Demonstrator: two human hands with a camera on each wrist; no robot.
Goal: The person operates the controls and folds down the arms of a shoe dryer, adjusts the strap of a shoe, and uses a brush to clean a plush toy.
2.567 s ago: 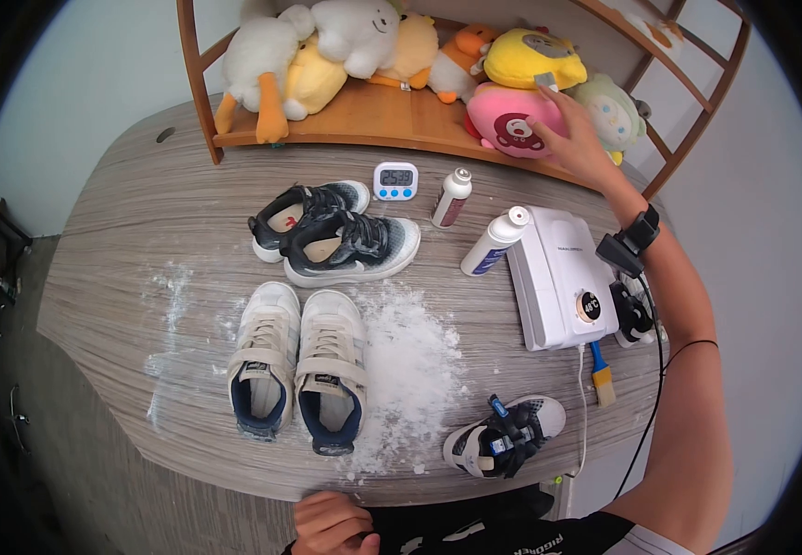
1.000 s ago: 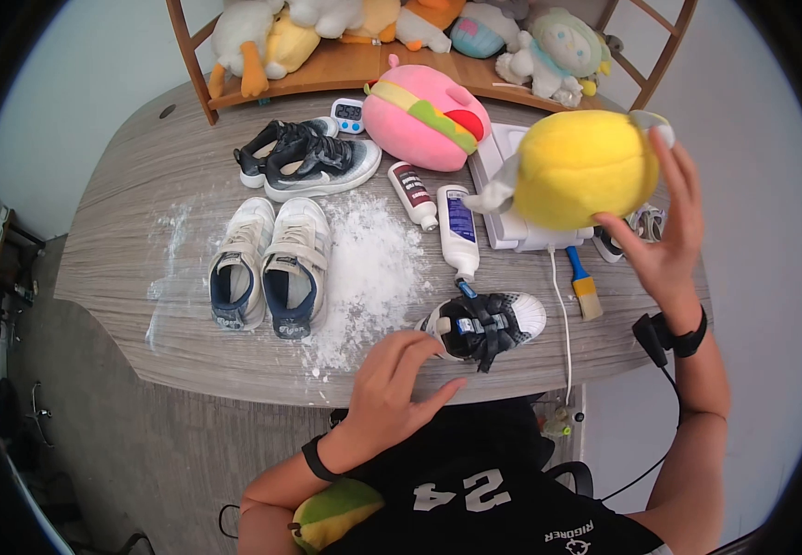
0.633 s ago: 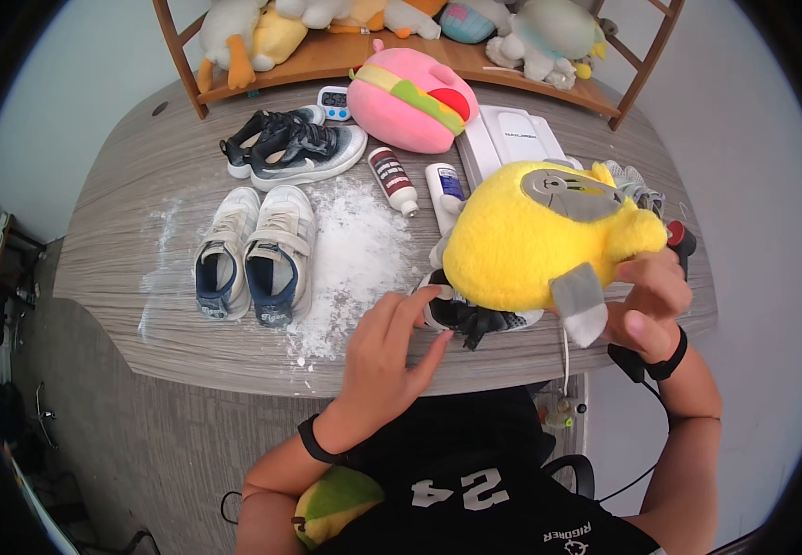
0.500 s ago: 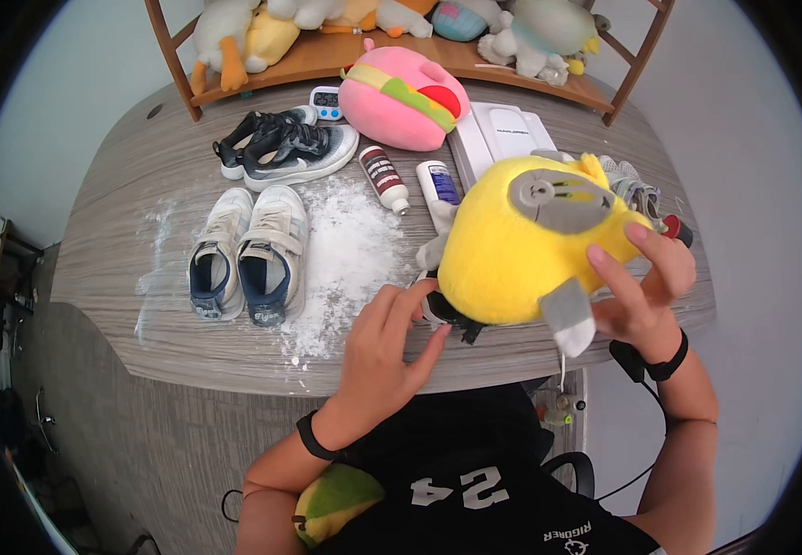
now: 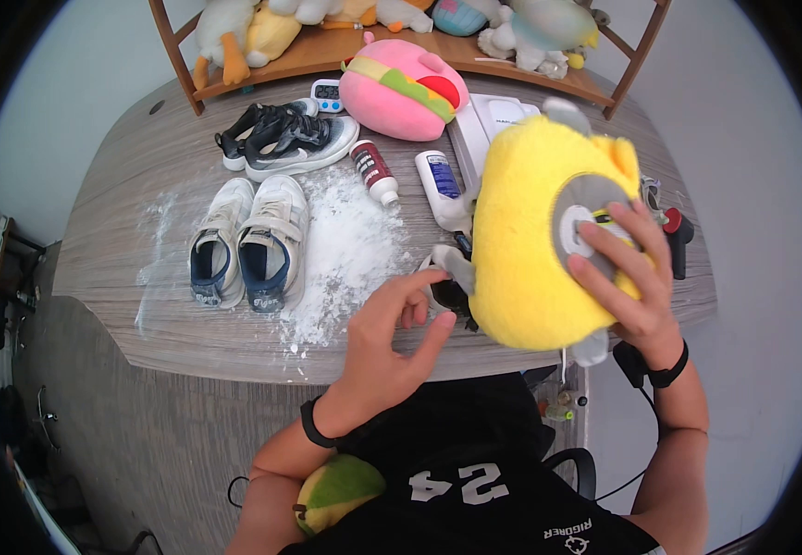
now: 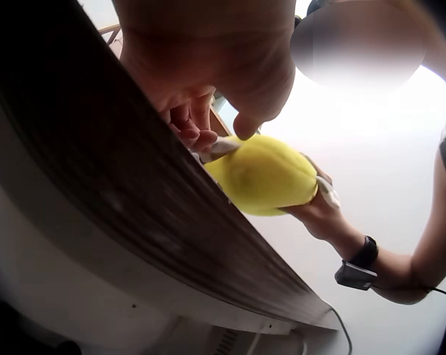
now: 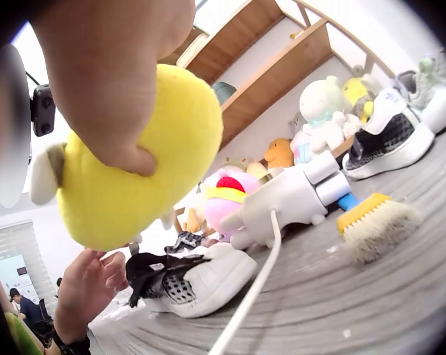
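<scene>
While the head view places the left hand at the near edge of the table with fingers loosely spread and holding nothing, its fingertips close to the black-and-white shoe, the left wrist view shows only the table's underside and that hand's curled fingertips at the rim. Just right of it, the right hand holds the yellow plush toy above the table edge, fingers wrapped over its grey face patch; the right wrist view confirms the thumb pressed into the yellow plush toy and alone reveals the brush and white cord lying on the table behind the shoe. Farther out lie white powder, a white pair of shoes, two bottles, a white appliance, a dark pair of shoes, a pink plush and a timer. Compared with half a second earlier, the toy has turned so that its face patch points right under the fingers, and the left hand has lifted slightly off the shoe.
</scene>
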